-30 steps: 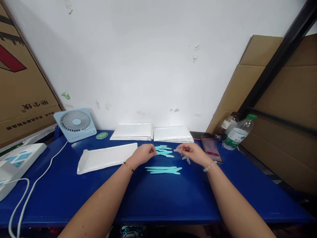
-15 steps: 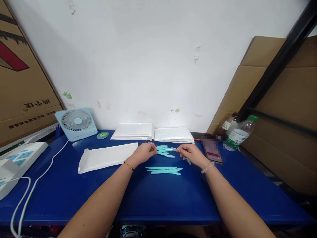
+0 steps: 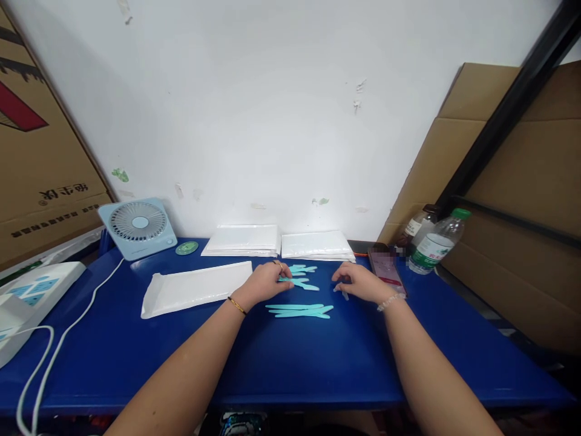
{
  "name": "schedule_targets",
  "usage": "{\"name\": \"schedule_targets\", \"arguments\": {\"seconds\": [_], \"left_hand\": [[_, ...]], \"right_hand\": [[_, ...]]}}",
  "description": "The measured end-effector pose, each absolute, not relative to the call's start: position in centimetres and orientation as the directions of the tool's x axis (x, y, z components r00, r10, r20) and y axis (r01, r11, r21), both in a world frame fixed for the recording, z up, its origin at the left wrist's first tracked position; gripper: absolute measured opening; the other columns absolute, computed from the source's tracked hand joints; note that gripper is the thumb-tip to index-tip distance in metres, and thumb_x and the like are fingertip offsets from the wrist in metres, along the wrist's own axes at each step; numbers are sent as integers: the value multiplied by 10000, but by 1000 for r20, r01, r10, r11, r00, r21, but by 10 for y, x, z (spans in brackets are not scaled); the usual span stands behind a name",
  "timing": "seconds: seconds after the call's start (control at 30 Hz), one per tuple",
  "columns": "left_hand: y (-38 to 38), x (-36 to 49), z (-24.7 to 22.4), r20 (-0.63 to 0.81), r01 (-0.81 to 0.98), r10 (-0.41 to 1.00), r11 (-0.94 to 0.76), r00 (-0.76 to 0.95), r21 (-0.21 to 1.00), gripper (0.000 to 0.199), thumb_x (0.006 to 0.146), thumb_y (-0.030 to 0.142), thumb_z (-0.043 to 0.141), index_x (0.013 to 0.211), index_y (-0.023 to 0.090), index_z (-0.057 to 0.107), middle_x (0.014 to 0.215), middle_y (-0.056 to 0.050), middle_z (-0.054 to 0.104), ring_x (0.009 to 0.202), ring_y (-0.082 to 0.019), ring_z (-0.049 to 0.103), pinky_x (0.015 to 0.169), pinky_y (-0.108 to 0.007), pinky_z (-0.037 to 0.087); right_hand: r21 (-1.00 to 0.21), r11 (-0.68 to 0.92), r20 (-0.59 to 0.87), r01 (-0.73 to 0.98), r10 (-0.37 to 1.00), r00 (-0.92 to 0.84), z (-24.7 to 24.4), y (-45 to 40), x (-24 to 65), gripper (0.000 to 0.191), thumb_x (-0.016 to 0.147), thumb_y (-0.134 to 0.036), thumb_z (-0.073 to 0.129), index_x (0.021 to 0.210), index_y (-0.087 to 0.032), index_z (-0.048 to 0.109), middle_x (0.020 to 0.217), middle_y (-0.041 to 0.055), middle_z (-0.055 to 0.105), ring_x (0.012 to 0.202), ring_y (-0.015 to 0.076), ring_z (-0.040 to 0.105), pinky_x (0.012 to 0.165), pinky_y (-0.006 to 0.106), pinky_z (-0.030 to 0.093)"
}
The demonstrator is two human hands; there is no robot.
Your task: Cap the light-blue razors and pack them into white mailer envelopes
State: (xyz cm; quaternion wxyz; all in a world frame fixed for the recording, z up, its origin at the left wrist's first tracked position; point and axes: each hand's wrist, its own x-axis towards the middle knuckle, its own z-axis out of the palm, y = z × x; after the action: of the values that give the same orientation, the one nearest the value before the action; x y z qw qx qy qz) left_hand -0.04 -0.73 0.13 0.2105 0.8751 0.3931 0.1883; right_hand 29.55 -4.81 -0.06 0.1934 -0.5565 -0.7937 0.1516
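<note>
My left hand [image 3: 267, 281] is closed in a pinch at the left end of a slim turquoise eyebrow razor [image 3: 310, 287] in the farther loose group. More razors [image 3: 302, 269] lie just behind those fingertips. Across a short gap on the right, my right hand [image 3: 358, 283] hovers low with curled fingers, thumb and forefinger apart. Below its fingertips sits a small translucent piece [image 3: 345, 297], partly hidden, perhaps a blade cap. Nearer to me, several turquoise razors [image 3: 299, 311] lie side by side, touching neither hand.
A white padded envelope [image 3: 190, 289] lies left of my left hand. Two stacks of white envelopes [image 3: 242, 241] stand against the wall. A blue fan [image 3: 139, 225] and a power strip [image 3: 43, 290] are left; a phone [image 3: 385, 271] and bottles [image 3: 433, 245] are right.
My right hand has drawn back a little to the right, away from the razors, and its fingers have parted from the translucent piece they held. My left hand has shifted slightly right over the razors.
</note>
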Motion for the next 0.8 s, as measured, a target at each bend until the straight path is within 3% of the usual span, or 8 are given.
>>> {"name": "schedule_targets", "arguments": {"seconds": [0.1,0.23,0.33,0.4,0.5,0.63,0.8], "left_hand": [[-17,3,3,-12,579,670,-633,742,514,258,694,421,666,851,217,678,835,-15,654,761,-169,588,610,-235,406],[-22,8,4,-89,636,692,-597,717,489,140,736,330,606,755,205,668,753,-13,668,678,-157,575,546,-236,356],[-19,8,1,-46,634,723,-570,689,523,132,762,301,557,738,196,634,750,-18,665,668,-156,568,555,-241,358],[-15,5,0,-8,593,750,-516,661,618,164,814,306,483,795,193,600,756,-16,655,658,-147,568,577,-240,381],[-11,3,-1,52,523,806,-430,590,736,235,883,348,370,923,193,543,759,-5,628,648,-136,556,608,-243,409],[-11,6,4,140,500,796,-495,588,710,356,890,468,357,935,186,569,804,-14,609,708,-147,536,661,-253,416],[-14,6,11,113,456,718,-547,687,702,473,914,480,296,878,195,672,899,-26,631,829,-163,552,785,-256,405]], "right_hand": [[-419,322,81,849,944,-319,-6,-46,295,67,699,-189,644,763,-189,667,838,37,617,725,156,594,655,247,451],[-477,269,72,837,961,-267,-10,-45,288,50,739,-240,625,742,-191,617,768,21,626,647,140,585,581,233,434],[-605,223,79,765,972,-221,-7,-46,285,108,779,-305,602,780,-198,595,666,-6,618,575,133,585,536,229,433],[-697,223,113,681,973,-203,-4,-47,283,160,786,-350,603,815,-193,609,659,-6,622,557,135,600,536,238,456],[-793,258,191,552,965,-178,-1,-49,282,255,787,-412,603,885,-182,649,750,32,675,675,171,666,645,278,520],[-897,258,246,359,966,-80,2,-50,276,362,769,-475,619,972,-176,650,900,86,716,882,223,690,810,343,536],[-894,313,343,321,939,40,9,-56,265,377,722,-479,683,920,-160,658,735,73,709,729,228,702,737,364,555]]}}
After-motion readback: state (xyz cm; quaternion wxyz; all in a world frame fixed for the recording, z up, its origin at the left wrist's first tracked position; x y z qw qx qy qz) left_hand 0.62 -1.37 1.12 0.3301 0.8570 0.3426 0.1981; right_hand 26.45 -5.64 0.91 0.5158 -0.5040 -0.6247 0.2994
